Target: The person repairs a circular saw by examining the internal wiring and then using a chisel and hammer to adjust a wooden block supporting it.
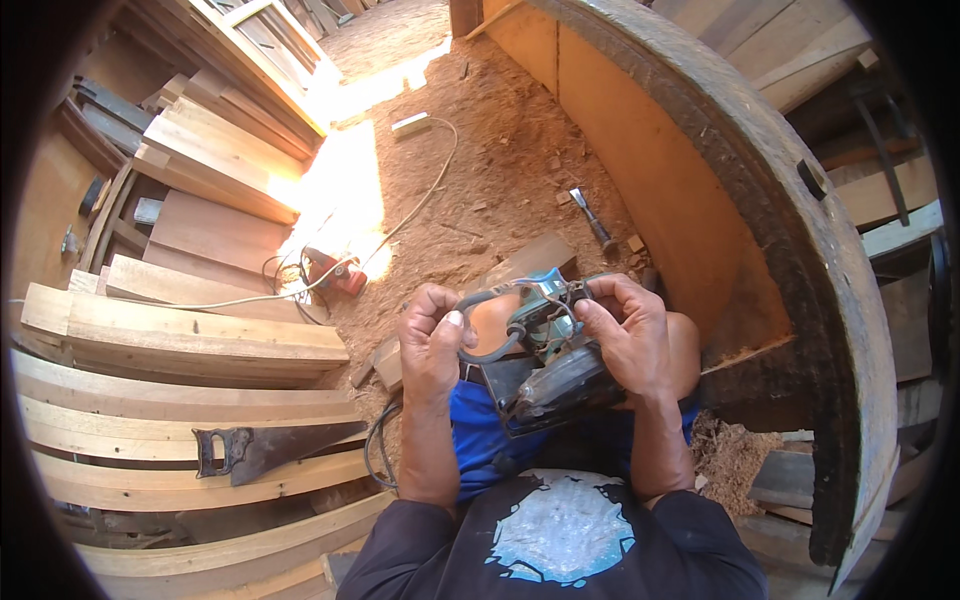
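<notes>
A green circular saw [548, 318] with a dark metal guard [562, 384] lies across my lap. Part of its housing is off, so thin wires and inner parts show. My left hand [430, 342] pinches the saw's thick grey power cord [490, 356], which loops into the body. On the other side, my right hand [634, 335] has its thumb and forefinger closed at a thin wire [572, 312] by the saw's top. The very tips of those fingers are too small to read clearly.
Stacked planks [190, 330] fill the left, with a handsaw [270, 447] on them. A chisel [594, 222], a red power tool [340, 274] and a power strip [410, 125] with a pale cord lie on sawdust. A large curved wooden piece [690, 190] stands at my right.
</notes>
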{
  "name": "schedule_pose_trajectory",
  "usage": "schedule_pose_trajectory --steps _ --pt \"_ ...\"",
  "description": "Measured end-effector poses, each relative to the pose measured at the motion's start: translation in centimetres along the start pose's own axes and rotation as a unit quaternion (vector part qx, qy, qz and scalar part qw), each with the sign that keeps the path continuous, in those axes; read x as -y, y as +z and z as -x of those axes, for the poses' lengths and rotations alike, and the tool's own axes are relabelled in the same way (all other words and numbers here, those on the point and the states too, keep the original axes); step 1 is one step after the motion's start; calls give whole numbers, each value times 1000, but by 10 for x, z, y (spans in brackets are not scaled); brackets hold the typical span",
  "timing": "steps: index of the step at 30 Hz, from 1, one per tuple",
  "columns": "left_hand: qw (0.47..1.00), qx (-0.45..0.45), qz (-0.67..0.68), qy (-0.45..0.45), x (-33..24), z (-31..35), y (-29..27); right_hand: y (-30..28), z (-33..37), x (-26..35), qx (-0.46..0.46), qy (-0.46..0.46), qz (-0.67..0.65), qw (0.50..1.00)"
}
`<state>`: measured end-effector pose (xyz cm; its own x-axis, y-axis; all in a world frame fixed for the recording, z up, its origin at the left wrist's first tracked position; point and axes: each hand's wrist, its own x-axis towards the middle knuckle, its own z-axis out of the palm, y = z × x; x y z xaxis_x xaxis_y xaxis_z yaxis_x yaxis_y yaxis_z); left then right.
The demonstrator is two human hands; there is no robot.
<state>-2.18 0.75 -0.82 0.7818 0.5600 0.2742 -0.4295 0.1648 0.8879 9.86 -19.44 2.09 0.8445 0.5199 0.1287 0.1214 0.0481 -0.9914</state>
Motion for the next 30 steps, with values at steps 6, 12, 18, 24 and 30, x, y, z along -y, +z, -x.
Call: schedule_pose_trajectory --steps 6,12,18,24,30 --pt "1000 8 -7 10 -1 -3 2 -1 0 -4 -3 5 -7 1000" --pt "999 30 -20 15 -9 -4 9 -2 0 -6 -9 -9 4 1000" --pt "999 39 -7 24 -10 -3 14 0 1 -5 -22 -15 -32 999" --pt "999 20 -5 25 -6 -2 12 -2 1 -6 -18 -18 -20 999" --pt "1000 9 -8 20 -7 -2 13 -2 2 -6 -10 -16 -29 999"
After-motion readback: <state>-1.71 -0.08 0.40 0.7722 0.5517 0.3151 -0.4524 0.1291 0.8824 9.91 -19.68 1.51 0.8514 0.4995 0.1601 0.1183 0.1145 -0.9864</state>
